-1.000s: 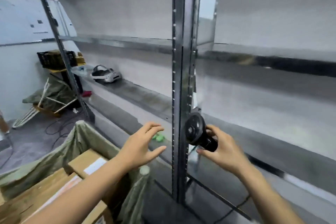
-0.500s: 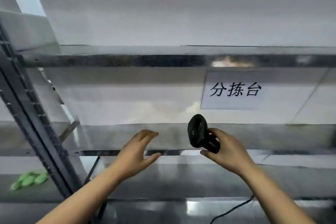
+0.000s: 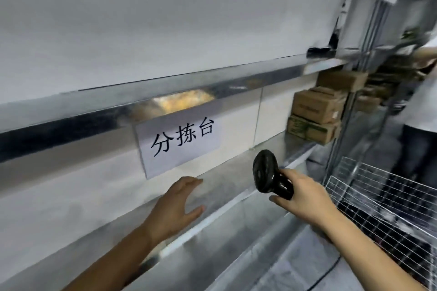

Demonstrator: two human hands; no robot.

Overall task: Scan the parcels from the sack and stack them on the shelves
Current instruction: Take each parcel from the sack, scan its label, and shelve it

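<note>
My right hand point(image 3: 305, 198) grips the handle of a black handheld scanner point(image 3: 268, 172), its round head pointing up and left. My left hand point(image 3: 178, 205) hovers empty in front of the metal shelves point(image 3: 236, 170), fingers relaxed and slightly spread. Several cardboard parcels point(image 3: 316, 106) are stacked at the right end of the middle shelf. The sack is out of view.
A white paper sign point(image 3: 179, 144) with black characters hangs from the upper shelf edge. A wire basket point(image 3: 387, 198) stands at the right. Beyond a metal upright point(image 3: 354, 92), another person point(image 3: 423, 92) in a white top stands by more boxes.
The view has swung right along the shelving, from the sack and upright post to the sign and the stacked parcels. Both hands keep the same pose; the scanner stays in my right hand.
</note>
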